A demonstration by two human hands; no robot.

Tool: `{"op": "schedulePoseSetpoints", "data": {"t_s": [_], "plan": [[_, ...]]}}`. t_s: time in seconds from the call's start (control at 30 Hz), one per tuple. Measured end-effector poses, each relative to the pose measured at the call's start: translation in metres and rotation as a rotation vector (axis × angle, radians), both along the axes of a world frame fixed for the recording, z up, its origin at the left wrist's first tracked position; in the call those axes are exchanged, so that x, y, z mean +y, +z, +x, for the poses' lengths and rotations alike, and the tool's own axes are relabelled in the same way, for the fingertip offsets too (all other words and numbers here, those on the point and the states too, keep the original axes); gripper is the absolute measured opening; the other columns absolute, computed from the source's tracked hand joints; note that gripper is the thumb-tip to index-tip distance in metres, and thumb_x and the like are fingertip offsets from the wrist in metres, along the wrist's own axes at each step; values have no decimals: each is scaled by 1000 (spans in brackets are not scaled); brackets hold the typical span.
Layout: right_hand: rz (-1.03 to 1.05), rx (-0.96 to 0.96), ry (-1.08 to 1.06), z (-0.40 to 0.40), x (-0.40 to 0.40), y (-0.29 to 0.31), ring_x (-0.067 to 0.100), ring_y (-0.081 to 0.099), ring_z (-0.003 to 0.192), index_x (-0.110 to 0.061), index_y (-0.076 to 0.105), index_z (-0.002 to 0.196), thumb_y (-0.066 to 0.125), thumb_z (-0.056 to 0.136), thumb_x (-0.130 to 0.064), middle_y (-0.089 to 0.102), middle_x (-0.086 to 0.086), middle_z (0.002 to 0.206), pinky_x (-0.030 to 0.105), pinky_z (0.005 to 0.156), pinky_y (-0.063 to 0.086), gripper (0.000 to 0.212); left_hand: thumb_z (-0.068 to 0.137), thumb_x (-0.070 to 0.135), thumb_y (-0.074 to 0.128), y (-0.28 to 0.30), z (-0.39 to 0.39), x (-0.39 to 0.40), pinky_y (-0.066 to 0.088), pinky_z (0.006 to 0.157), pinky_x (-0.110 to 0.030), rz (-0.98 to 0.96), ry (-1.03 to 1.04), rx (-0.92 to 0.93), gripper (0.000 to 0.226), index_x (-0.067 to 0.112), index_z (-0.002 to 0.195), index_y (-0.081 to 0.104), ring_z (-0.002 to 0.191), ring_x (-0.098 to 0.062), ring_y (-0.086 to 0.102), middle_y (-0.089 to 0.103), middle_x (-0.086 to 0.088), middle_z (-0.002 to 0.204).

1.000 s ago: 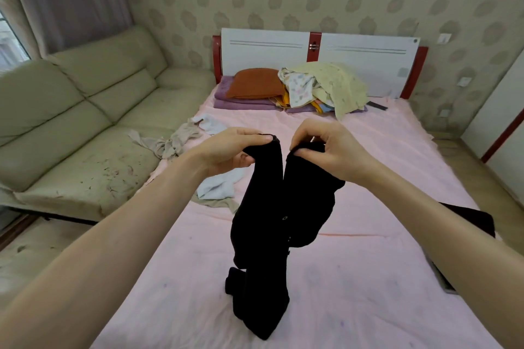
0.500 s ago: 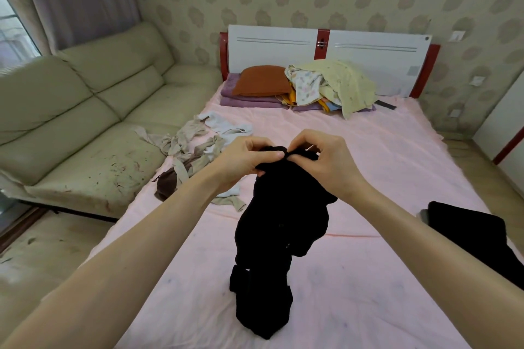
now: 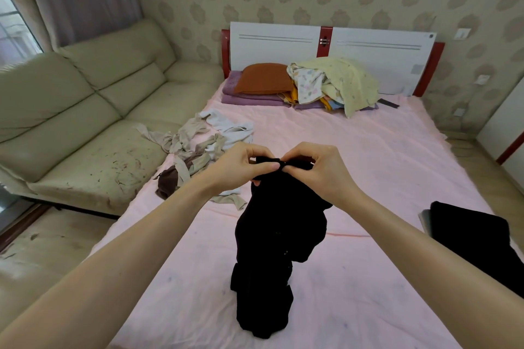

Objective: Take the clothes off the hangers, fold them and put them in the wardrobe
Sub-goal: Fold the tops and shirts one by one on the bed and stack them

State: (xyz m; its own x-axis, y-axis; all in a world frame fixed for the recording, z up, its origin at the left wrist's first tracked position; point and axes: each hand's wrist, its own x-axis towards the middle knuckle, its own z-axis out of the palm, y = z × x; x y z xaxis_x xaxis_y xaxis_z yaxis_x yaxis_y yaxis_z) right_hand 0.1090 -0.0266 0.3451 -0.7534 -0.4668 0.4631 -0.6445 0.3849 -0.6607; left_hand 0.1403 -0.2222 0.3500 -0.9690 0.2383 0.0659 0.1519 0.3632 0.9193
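Grip: left hand (image 3: 241,168), right hand (image 3: 317,168) pinch black garment (image 3: 272,249) (2 pinches) | beige clothes (image 3: 198,147) left | bed (image 3: 368,156)

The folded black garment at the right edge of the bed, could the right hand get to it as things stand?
Probably not yet: the right hand is pinching the hanging black garment together with the left hand. Once freed, open pink sheet leads to the folded black garment.

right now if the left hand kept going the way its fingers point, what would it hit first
The right hand. The left hand points right along the black garment that both pinch at its top edge, fingertips almost meeting; depth looks about equal.
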Motion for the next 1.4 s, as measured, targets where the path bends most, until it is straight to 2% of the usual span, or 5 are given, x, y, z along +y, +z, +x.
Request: {"op": "schedulePoseSetpoints", "data": {"t_s": [0.47, 0.67, 0.87, 1.03, 1.4], "plan": [[124, 12, 96, 4, 3, -12, 6, 65, 78, -12, 75, 88, 74, 78, -7, 71, -5, 82, 14, 73, 50, 11, 93, 16, 64, -15, 12, 0, 43, 58, -18, -21, -8, -70, 15, 7, 82, 71, 56, -8, 53, 60, 9, 62], [91, 44, 91, 13, -1, -20, 12, 62, 71, -9, 71, 81, 70, 73, -5, 68, -3, 76, 29, 69, 52, 8, 93, 19, 63, -13, 19, 1, 42, 58, -16, -80, -3, -82, 16, 9, 83, 71, 56, -8, 53, 61, 10, 61], [-16, -68, 27, 6, 1, -16, 9, 65, 73, -11, 70, 82, 70, 74, -3, 69, -5, 76, 31, 75, 55, 11, 82, 14, 71, -39, 35, 20, 49, 69, -22, -31, 233, 339, 30, 20, 109, 60, 77, -10, 61, 62, 6, 92], [-36, -115, 43, 3, 0, -8, 10, 66, 74, -10, 72, 83, 71, 76, -3, 69, -5, 76, 28, 73, 55, 10, 83, 14, 69, -34, 33, 25, 49, 77, -20, -120, 332, 510, 17, 18, 99, 70, 92, -8, 62, 67, 10, 96], [30, -191, 96, 6, 4, -11, 12, 67, 79, -10, 73, 90, 70, 81, -5, 72, -1, 82, 26, 76, 55, 10, 76, 3, 69, -29, 31, 32, 45, 67, -10, -84, 423, 407, 14, 16, 77, 72, 70, 0, 62, 69, 10, 73]]}}
